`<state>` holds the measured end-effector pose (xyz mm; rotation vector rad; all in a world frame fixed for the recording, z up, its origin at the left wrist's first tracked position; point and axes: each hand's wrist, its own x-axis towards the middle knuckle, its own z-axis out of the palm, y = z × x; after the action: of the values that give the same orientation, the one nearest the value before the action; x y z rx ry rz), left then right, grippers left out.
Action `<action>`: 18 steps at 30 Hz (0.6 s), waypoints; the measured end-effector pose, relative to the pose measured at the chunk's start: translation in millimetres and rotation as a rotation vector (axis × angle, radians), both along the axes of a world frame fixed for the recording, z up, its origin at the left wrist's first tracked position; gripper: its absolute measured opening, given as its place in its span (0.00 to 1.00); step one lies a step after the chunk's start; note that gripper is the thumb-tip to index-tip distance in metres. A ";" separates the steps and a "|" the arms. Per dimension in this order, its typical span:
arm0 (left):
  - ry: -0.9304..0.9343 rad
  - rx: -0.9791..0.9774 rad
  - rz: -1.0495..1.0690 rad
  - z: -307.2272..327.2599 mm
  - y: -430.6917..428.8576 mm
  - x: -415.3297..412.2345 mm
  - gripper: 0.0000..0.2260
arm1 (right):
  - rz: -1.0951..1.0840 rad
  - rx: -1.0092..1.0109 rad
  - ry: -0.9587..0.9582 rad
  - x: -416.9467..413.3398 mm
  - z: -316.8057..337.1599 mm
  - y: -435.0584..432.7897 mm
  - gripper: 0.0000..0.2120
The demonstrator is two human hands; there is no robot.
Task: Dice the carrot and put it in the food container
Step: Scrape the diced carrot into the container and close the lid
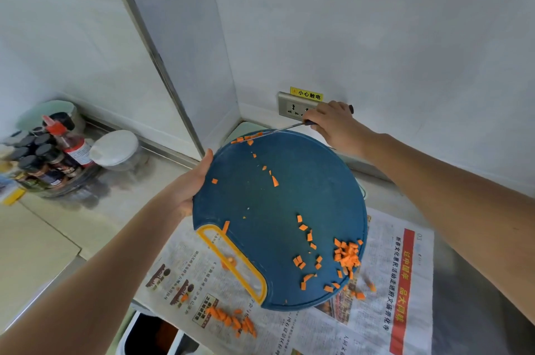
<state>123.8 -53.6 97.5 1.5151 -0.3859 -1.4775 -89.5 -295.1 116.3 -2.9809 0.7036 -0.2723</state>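
Carrot dice on board (tilted), newspaper beneath

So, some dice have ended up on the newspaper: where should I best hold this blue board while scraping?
Probably the yellow handle on the near edge of the cutting board, taken from your side. Its open slot lets fingers curl through, and it sits opposite the far rim where the knife scrapes. The left hand grips only the smooth left rim.

Tilted cutting board in left grip, knife in right grip, carrot dice at its lower rim.
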 end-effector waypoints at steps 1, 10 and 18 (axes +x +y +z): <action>-0.005 0.023 0.010 -1.0 -0.6 1.1 0.31 | 0.002 0.010 0.001 1.9 -1.3 0.2 0.14; -0.021 0.073 0.192 -10.7 9.3 17.3 0.28 | 0.120 0.057 0.037 -10.7 -20.5 4.3 0.12; -0.051 0.081 0.385 -16.0 15.3 19.3 0.23 | 0.183 0.066 0.098 -58.3 -41.7 14.7 0.15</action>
<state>143.1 -38.2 81.5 1.5891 -0.0568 -1.1633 -147.8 -280.4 74.6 -2.9847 0.4341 -0.0906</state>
